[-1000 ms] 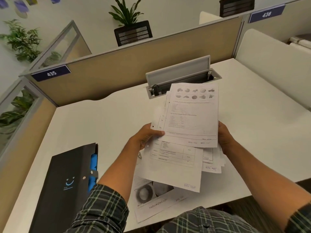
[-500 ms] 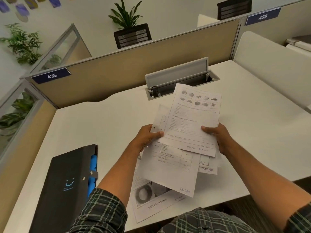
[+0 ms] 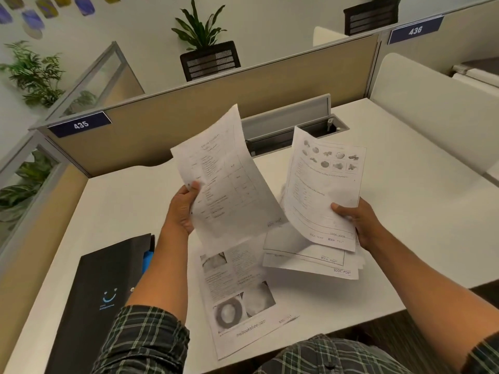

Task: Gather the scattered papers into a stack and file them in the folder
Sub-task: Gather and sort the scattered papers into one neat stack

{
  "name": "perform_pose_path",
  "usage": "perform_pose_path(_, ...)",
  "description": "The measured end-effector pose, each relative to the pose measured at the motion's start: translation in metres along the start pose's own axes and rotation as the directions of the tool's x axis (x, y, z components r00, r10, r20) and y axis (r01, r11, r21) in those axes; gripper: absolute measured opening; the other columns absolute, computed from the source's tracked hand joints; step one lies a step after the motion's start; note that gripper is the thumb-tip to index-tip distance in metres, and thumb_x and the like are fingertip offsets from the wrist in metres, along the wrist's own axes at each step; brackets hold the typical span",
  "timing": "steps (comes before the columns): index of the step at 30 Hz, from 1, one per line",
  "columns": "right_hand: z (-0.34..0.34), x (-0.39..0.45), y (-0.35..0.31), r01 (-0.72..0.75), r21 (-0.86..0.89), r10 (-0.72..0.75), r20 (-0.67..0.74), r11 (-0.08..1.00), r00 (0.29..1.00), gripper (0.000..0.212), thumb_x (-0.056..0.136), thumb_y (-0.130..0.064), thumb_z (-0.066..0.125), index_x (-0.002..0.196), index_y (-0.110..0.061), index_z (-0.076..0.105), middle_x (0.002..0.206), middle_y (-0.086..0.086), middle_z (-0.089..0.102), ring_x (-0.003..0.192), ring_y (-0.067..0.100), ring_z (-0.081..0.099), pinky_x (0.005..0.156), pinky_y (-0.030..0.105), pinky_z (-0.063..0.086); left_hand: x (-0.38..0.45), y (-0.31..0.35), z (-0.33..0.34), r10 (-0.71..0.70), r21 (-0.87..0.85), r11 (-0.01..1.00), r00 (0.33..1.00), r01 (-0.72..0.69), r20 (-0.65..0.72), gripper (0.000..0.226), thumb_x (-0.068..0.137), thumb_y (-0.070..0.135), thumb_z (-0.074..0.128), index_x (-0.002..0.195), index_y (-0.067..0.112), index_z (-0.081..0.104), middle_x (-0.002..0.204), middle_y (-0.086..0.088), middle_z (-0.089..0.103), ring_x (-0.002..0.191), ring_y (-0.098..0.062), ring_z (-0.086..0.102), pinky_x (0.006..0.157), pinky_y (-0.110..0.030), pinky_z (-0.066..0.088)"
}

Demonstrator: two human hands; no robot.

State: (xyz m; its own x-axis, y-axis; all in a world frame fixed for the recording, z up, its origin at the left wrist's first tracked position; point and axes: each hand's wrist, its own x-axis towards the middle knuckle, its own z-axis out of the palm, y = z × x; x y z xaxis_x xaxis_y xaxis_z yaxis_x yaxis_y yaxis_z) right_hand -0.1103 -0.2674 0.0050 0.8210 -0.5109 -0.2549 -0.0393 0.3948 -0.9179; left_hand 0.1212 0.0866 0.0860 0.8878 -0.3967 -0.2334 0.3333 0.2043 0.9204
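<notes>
While the black folder (image 3: 108,290) lies shut at the lower left of the frame, we are in the middle of gathering, judging by how the sheets lie. In the single head view, our left hand (image 3: 181,209) pinches one loose sheet (image 3: 226,182) by its left edge, thumb on the printed face, and holds it raised and curling above the white desk (image 3: 405,211). Our right hand (image 3: 359,222), right of centre, grips a fanned bundle of papers (image 3: 321,201), thumb on top, with the lower sheets sticking out unevenly towards the bottom. One more page with photographs (image 3: 240,292) lies flat on the desk at the lower centre, hanging slightly over the near edge. We judge the next move to be laying the raised sheet onto the bundle; after that the flat page needs picking up. The edges will then need squaring before anything goes into the folder, which is not yet opened.
</notes>
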Motion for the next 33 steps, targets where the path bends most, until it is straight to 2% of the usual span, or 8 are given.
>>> perform_pose_path(3,0.003,0.000,-0.002,0.022,-0.056,-0.021,0.027,0.998,0.999,0.043,0.082,-0.002,0.078,0.123,-0.012,0.068,0.117,0.011,0.077,0.106,0.031,0.074,0.085,0.041,0.060,-0.003,-0.002,0.020,-0.027,-0.009,1.000,0.998,0.028,0.065,0.044,0.100,0.028,0.065,0.138,0.006,0.059,0.135,-0.019,0.065,0.114,-0.037,0.065,0.093,-0.053,0.056)
perform_pose_path(7,0.017,-0.003,-0.009,0.046,-0.149,-0.033,0.090,0.988,0.995,0.053,0.073,-0.012,0.086,0.122,-0.016,0.069,0.114,0.006,0.078,0.101,0.026,0.076,0.077,0.035,0.063,-0.009,-0.011,0.070,-0.058,0.054,0.997,0.996,0.054,0.072,0.059,0.087,0.032,0.074,0.136,0.001,0.060,0.128,-0.018,0.068,0.114,-0.038,0.066,0.097,-0.051,0.056)
perform_pose_path(10,0.028,-0.006,-0.015,0.078,-0.199,-0.055,0.119,0.977,0.991,0.052,0.068,-0.019,0.085,0.118,-0.021,0.071,0.109,0.002,0.079,0.096,0.023,0.077,0.069,0.028,0.061,-0.007,-0.018,0.098,-0.051,0.057,0.997,0.997,0.048,0.056,0.046,0.092,0.024,0.075,0.129,-0.001,0.066,0.128,-0.018,0.070,0.118,-0.039,0.067,0.101,-0.052,0.054)
perform_pose_path(14,0.036,-0.011,-0.023,0.121,-0.134,-0.099,0.158,0.984,0.982,0.057,0.061,-0.026,0.087,0.116,-0.022,0.071,0.110,0.004,0.079,0.094,0.022,0.077,0.068,0.028,0.061,-0.002,-0.041,0.112,0.053,0.348,0.937,0.995,-0.019,-0.088,0.023,0.092,0.025,0.076,0.107,0.008,0.074,0.110,-0.008,0.077,0.108,-0.034,0.072,0.087,-0.040,0.062)
perform_pose_path(17,0.038,-0.012,-0.028,0.152,-0.067,-0.138,0.177,0.986,0.974,0.052,0.065,-0.019,0.082,0.116,-0.022,0.072,0.112,0.006,0.078,0.097,0.023,0.077,0.069,0.031,0.061,-0.002,-0.057,0.111,0.013,0.411,0.910,0.988,0.053,-0.157,0.032,0.094,0.039,0.072,0.099,0.008,0.066,0.111,-0.011,0.075,0.107,-0.034,0.071,0.094,-0.050,0.059)
perform_pose_path(23,0.046,-0.011,-0.029,0.106,-0.004,-0.102,0.261,0.994,0.960,0.047,0.069,-0.007,0.070,0.116,-0.008,0.066,0.098,0.009,0.077,0.083,0.025,0.076,0.067,0.037,0.062,-0.005,-0.066,0.112,-0.299,0.237,0.917,0.946,0.322,-0.128,0.061,0.085,0.055,0.076,0.123,0.009,0.067,0.117,-0.011,0.075,0.110,-0.033,0.070,0.100,-0.053,0.055)
perform_pose_path(30,0.047,-0.011,-0.023,0.030,0.013,-0.032,0.298,0.999,0.954,0.031,0.086,0.004,0.068,0.115,-0.002,0.063,0.092,0.012,0.074,0.081,0.033,0.069,0.061,0.036,0.061,-0.014,-0.066,0.097,-0.433,-0.019,0.896,0.884,0.443,0.175,0.048,0.089,0.023,0.079,0.133,0.010,0.066,0.127,-0.017,0.071,0.113,-0.036,0.071,0.089,-0.056,0.059)
perform_pose_path(33,0.043,-0.009,-0.025,-0.130,0.109,0.093,0.294,0.985,0.951,0.043,0.106,-0.039,0.049,0.127,-0.007,0.068,0.106,0.014,0.077,0.094,0.040,0.070,0.071,0.042,0.062,-0.015,-0.065,0.097,-0.319,0.037,0.947,0.923,0.318,0.216,0.050,0.087,0.015,0.079,0.135,0.009,0.065,0.130,-0.016,0.070,0.118,-0.037,0.068,0.094,-0.057,0.057)
